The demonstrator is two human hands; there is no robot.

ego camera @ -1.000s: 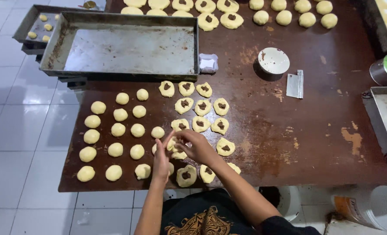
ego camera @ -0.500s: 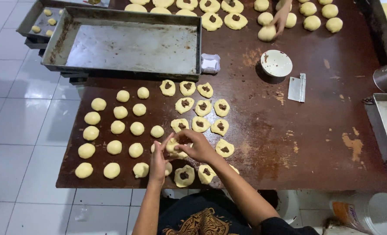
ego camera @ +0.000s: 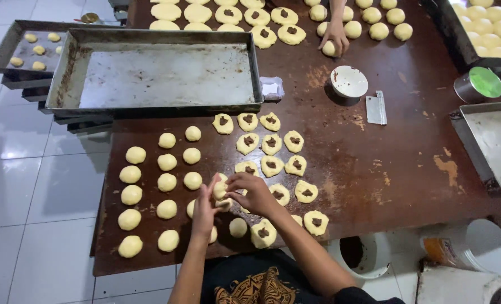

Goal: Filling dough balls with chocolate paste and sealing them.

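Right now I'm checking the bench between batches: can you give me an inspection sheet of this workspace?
Surface: brown table, worn with pale scuffed patches.
Job's things: dough piece pinched between left hand and right hand; round dough balls in rows to the left; flattened rounds with dark filling to the right.
Clutter: empty metal tray, white bowl, metal scraper, green-lidded tin, small white packet.
Hands: both closed on the dough piece; another person's hand on a ball at the far edge.
Cables: nothing seen.
Surroundings: white tiled floor, white buckets under the table.
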